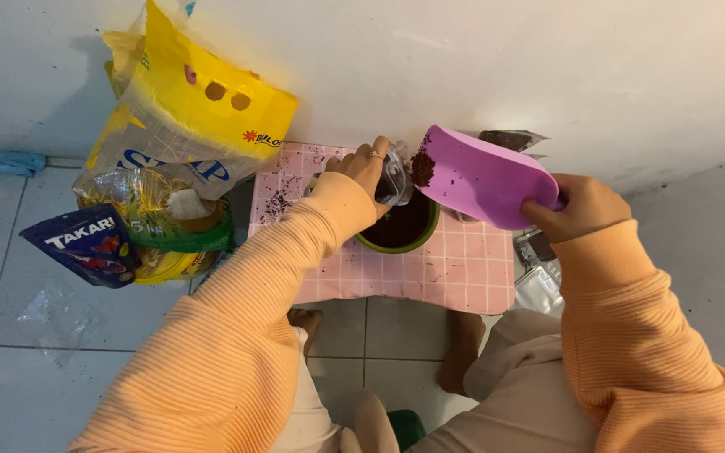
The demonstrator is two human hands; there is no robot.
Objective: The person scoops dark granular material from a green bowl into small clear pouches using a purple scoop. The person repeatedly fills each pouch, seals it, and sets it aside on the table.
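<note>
- The right hand (582, 207) is closed around the rear edge of a purple scoop (484, 176), thumb on top and fingers wrapped under it.
- The scoop is tilted, its front lip pointing down and to the left, with a clump of dark soil (422, 168) sitting at that lip.
- The left hand (364, 166) is clamped on a small clear plastic cup (395, 179), holding it just above the rim of a green pot (399, 226); a ring shows on 1 finger.
- The scoop's soil-laden lip is just beside the clear cup, almost touching it, and both hang over the green pot.
- The green pot stands on a pink checked mat (455, 268), near the mat's middle, and is dark with soil inside.
- Loose soil crumbs are scattered over the mat's left part, near the left wrist.
- To the left of the mat, a large yellow and clear bag (186, 126) leans against the white wall (463, 59), with a smaller dark blue packet (86, 243) lying in front of it on the tiled floor (10, 319).
- A clear packet of dark material (509, 138) lies behind the scoop against the wall.
- Both arms wear orange ribbed sleeves (237, 335), and bare feet show below the mat.
</note>
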